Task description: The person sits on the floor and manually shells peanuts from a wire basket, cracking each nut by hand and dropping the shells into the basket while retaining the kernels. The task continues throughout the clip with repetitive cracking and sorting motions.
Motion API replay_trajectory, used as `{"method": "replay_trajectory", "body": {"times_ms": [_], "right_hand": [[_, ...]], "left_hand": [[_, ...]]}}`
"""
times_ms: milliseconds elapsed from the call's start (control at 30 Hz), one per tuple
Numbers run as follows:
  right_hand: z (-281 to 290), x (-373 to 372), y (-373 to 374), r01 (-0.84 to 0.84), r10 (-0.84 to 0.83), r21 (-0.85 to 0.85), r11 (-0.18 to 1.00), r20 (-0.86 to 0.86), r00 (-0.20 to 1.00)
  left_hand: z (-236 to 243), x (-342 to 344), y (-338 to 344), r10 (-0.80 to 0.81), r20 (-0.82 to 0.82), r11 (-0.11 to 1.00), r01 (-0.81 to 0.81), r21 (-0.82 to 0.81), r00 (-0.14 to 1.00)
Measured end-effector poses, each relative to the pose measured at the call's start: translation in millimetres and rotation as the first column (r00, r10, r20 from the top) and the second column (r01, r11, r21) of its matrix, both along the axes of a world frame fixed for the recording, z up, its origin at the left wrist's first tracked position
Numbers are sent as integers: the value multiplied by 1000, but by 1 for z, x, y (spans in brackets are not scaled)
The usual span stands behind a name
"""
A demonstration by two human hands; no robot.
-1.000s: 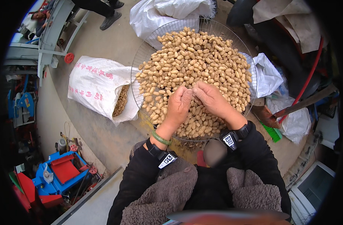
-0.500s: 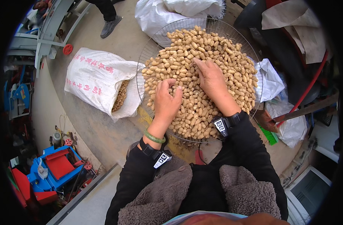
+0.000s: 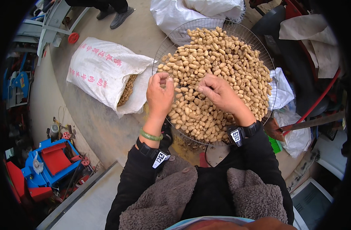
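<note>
A wide round wire basket point(image 3: 262, 45) holds a large heap of unshelled peanuts point(image 3: 233, 65). My left hand point(image 3: 160, 94) is over the basket's left edge, fingers curled inward around something too small to make out. My right hand point(image 3: 218, 92) is above the middle of the heap, thumb and forefinger pinched together; whatever they hold is hidden. Left of the basket, a white woven sack point(image 3: 94, 73) lies on its side, its mouth open with peanuts inside.
More white sacks point(image 3: 171, 13) sit behind the basket. A bystander's shoe point(image 3: 121, 17) is beyond. Blue-red machinery point(image 3: 48, 168) stands lower left. At right are a red hose point(image 3: 315, 107), a shovel point(image 3: 275, 128), a green brush point(image 3: 275, 143) and plastic bags point(image 3: 294, 142).
My hands were together a second ago, then reached into the peanuts. Now the left has moved up and left, and the right has drawn back with its fingers curled. The view has shifted.
</note>
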State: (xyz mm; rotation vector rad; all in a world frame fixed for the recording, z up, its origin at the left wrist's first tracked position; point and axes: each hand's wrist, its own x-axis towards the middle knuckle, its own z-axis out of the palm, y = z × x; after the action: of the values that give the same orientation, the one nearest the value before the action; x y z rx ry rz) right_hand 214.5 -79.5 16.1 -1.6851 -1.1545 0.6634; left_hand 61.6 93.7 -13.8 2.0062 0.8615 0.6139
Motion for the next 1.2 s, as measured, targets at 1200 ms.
{"method": "replay_trajectory", "body": {"times_ms": [1200], "right_hand": [[-28,-49,9,-109,190,-262,959,306,933]], "left_hand": [[-19,-17,-5,-15,-201,1000,14,-7,980]]}}
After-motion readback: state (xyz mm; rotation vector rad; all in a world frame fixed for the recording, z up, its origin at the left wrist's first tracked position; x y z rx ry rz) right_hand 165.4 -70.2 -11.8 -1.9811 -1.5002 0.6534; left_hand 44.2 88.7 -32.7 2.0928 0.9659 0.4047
